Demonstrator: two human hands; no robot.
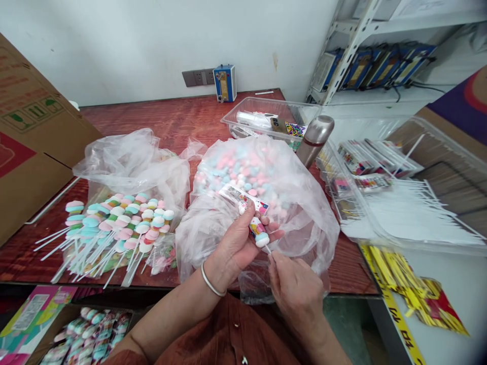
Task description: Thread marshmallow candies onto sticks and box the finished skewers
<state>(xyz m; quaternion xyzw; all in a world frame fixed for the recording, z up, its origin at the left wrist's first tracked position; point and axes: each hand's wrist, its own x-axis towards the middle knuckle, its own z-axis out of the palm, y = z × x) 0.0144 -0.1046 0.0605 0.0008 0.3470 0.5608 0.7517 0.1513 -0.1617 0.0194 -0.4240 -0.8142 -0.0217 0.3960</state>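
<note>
Pastel candy skewer (261,238), half sleeved, gripped by left hand (238,243), right hand (294,284) pinching its stick

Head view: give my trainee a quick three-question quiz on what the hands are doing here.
1. True or false: the left hand holds the printed wrapper around the candy skewer.
2. What does the right hand pinch? A) a steel flask B) the skewer's white stick C) a yellow strip
3. Which side of the table holds the pile of finished skewers?

Key: 1 true; 2 B; 3 the left.
</note>
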